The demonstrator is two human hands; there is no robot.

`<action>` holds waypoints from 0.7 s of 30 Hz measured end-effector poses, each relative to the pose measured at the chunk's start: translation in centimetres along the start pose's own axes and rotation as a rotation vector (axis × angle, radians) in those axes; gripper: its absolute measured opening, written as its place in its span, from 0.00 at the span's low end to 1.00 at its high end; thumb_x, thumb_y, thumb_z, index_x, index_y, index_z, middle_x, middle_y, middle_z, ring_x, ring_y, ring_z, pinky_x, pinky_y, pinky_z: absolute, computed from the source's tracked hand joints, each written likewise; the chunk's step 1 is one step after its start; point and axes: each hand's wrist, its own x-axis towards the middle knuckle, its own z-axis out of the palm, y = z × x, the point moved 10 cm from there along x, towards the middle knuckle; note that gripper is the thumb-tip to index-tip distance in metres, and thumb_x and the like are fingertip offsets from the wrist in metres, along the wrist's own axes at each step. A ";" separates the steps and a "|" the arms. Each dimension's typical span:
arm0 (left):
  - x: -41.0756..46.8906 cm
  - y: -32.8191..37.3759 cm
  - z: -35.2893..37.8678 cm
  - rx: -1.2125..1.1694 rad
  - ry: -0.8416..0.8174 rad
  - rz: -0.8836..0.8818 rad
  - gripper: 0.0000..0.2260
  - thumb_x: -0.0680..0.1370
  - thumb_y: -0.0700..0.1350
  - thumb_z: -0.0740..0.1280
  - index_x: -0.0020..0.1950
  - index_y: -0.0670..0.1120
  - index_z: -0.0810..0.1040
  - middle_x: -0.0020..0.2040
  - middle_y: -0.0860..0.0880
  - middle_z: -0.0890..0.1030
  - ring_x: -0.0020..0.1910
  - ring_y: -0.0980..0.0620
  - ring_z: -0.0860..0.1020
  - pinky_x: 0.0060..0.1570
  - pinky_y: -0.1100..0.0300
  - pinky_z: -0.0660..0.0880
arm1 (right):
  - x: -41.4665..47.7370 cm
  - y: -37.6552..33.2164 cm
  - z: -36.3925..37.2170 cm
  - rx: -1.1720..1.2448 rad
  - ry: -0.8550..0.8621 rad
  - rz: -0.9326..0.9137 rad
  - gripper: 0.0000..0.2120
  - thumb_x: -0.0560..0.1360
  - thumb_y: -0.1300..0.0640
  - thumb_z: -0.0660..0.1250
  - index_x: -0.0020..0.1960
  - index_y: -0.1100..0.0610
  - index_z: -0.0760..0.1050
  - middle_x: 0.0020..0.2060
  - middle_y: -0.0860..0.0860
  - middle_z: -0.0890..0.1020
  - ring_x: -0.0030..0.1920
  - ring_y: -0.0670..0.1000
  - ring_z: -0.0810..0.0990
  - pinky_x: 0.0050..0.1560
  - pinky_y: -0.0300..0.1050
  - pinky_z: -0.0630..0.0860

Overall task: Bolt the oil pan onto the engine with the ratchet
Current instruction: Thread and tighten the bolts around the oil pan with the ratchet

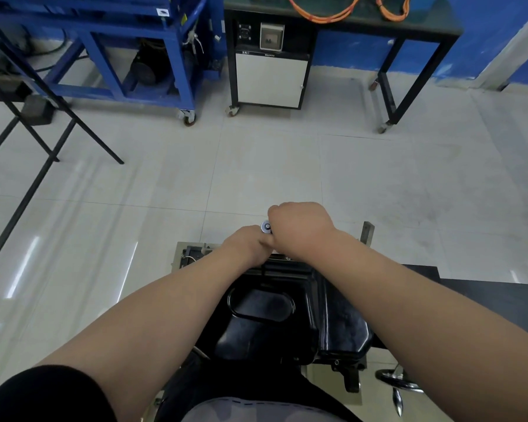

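A glossy black oil pan (275, 315) lies on the engine below me, its far edge under my hands. The silver head of the ratchet (265, 226) shows between my hands at that far edge. My right hand (299, 229) is curled in a fist around the ratchet's handle, which is hidden. My left hand (250, 245) is curled beside the ratchet head, touching the right hand; what its fingers hold is hidden. No bolts are visible.
A blue wheeled frame (153, 56) and a black wheeled bench (409, 35) with orange cables stand at the back. Black stand legs (43, 138) cross the left floor. A dark table (500, 300) and a chrome stool base (397, 385) are at my right.
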 end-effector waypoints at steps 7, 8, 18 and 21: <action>0.4 -0.2 -0.4 -0.009 0.040 0.024 0.11 0.76 0.46 0.54 0.48 0.44 0.75 0.45 0.47 0.78 0.45 0.45 0.76 0.42 0.57 0.70 | -0.3 -1.2 -2.3 -0.127 0.049 -0.121 0.07 0.76 0.54 0.59 0.48 0.55 0.75 0.39 0.51 0.72 0.39 0.54 0.73 0.35 0.43 0.60; 0.4 -0.4 -0.2 0.013 0.028 0.036 0.11 0.76 0.46 0.55 0.48 0.45 0.75 0.47 0.46 0.79 0.44 0.46 0.76 0.41 0.57 0.70 | -0.3 -1.2 -2.2 -0.135 0.035 -0.081 0.07 0.76 0.54 0.59 0.43 0.54 0.73 0.35 0.50 0.69 0.34 0.53 0.70 0.31 0.42 0.57; -0.7 -3.4 -0.5 -0.435 -0.004 0.041 0.13 0.64 0.56 0.64 0.33 0.46 0.70 0.29 0.50 0.70 0.28 0.52 0.67 0.29 0.61 0.64 | -1.2 -1.2 -1.4 0.018 0.085 0.018 0.06 0.74 0.51 0.61 0.46 0.54 0.70 0.37 0.50 0.69 0.35 0.53 0.67 0.36 0.45 0.59; -1.4 -5.9 -0.1 -0.916 0.007 -0.133 0.07 0.71 0.47 0.61 0.35 0.45 0.71 0.25 0.49 0.67 0.20 0.53 0.62 0.22 0.66 0.57 | -1.4 -1.1 -1.0 0.039 0.110 0.028 0.10 0.74 0.50 0.61 0.51 0.55 0.72 0.45 0.52 0.75 0.39 0.54 0.65 0.39 0.46 0.60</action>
